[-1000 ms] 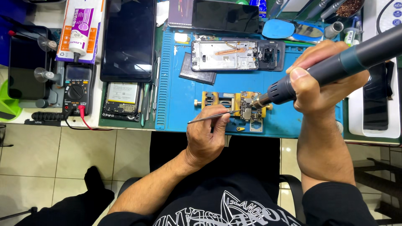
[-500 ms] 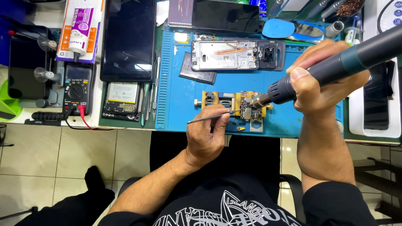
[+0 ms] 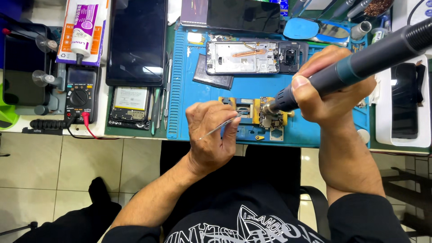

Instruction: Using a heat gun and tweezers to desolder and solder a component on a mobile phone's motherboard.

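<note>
My left hand [image 3: 210, 135] grips thin metal tweezers [image 3: 220, 128] whose tips point toward a small circuit board [image 3: 270, 118] clamped in a yellow-jawed holder [image 3: 252, 118] on the blue work mat [image 3: 189, 99]. My right hand [image 3: 330, 94] is wrapped around a dark hot-air handpiece [image 3: 360, 63]. Its nozzle sits right over the board. An opened phone frame [image 3: 252, 57] lies on the mat beyond the holder, with a dark flat part [image 3: 213, 78] beside it.
A multimeter [image 3: 80, 93] with red lead, a glue tube on its card [image 3: 85, 27], a dark tablet [image 3: 137, 42], a small phone board [image 3: 129, 104] and hand tools [image 3: 161, 103] lie left of the mat. A white tray holding a phone [image 3: 404, 105] sits right. Tiled floor lies below.
My left hand has shifted slightly up and right, bringing the tweezers closer to the clamped board. The right hand and handpiece stay in place.
</note>
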